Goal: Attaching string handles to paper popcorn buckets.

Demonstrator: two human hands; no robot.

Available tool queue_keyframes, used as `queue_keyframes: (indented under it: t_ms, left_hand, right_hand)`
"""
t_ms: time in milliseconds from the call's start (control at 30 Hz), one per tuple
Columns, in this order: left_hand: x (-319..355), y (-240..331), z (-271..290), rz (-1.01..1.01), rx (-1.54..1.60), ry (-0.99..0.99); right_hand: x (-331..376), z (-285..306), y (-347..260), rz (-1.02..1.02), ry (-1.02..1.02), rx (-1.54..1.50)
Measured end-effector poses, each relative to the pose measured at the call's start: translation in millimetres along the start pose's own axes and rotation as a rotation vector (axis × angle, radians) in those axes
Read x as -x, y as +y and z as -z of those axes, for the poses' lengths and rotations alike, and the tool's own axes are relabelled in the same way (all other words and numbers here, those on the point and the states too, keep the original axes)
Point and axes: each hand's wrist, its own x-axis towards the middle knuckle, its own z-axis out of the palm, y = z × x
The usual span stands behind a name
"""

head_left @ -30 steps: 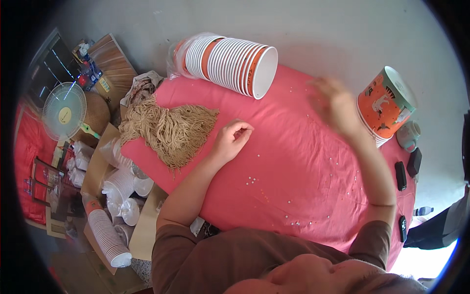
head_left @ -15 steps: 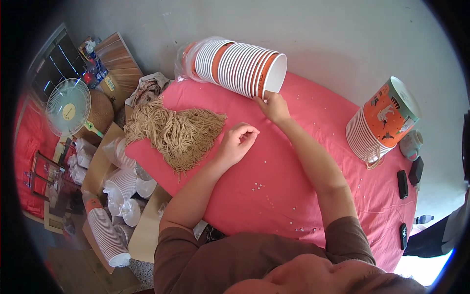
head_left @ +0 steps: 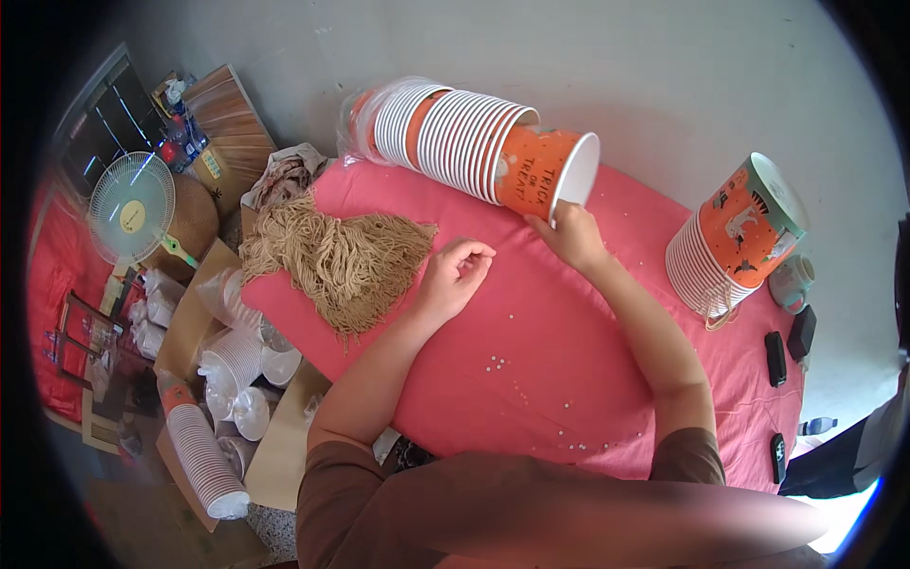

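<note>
Small pale dots [head_left: 495,364]: lying scattered on the pink tablecloth [head_left: 550,332], lower centre of the frame; any bucket resting there could be picking some up.

Left hand [head_left: 455,277]: resting on the cloth at centre, fingers curling narrow, thumb and forefinger nearly meeting; whether it is pinching anything, cannot tell. The tan string bundle [head_left: 327,251] is lying just left of it, loose ends facing the wrist; a sideways sweep could be snagging them.

Right hand [head_left: 575,239]: holding the near edge of a white rim, right of centre.

Orange bucket [head_left: 531,171]: held by that rim, upper centre, lying on its side with its mouth facing right and its base end nesting inside the stack. Gripping at one edge only could be letting it tilt and bind, or be bending the rim.

Sideways stack of buckets [head_left: 455,128]: lying along the upper centre, its left end sitting in a clear plastic bag [head_left: 353,123]. Neither hand is steadying it; tight nesting could be dragging a second bucket along, or rolling the whole row.

Upturned stack of buckets [head_left: 703,261]: standing mouth-down at right, a cord loop [head_left: 722,311] hanging at its lower rim, a mug [head_left: 791,283] standing just beside; a knock could be toppling both.
</note>
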Motion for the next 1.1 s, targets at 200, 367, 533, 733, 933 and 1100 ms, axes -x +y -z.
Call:
queue_keyframes:
  t_ms: [200,367,533,733,933,1100]
  left_hand:
    - [1.5,13.0,-1.0,-0.209,-0.156,0.053]
    - [10.8,32.2,-15.2,-0.258,-0.150,-0.065]
    - [-5.5,55.3,-30.9,-0.412,0.049,-0.001]
    - [8.9,24.5,-23.4,-0.065,0.221,-0.134]
    - [10.5,41.0,-18.5,0.079,0.373,-0.146]
    - [11.8,46.3,-17.6,0.100,0.431,-0.171]
  right_hand:
    - [42.2,59.7,-43.6,0.203,-0.080,0.035]
    - [65.0,77.9,-101.7,0.285,-0.261,0.131]
    - [68.5,85.6,-111.0,0.323,-0.417,-0.110]
    - [55.0,125.4,-97.9,0.343,-0.516,-0.243]
    - [51.6,144.1,-91.3,0.294,-0.479,-0.169]
    - [51.8,142.6,-91.6,0.324,-0.479,-0.237]
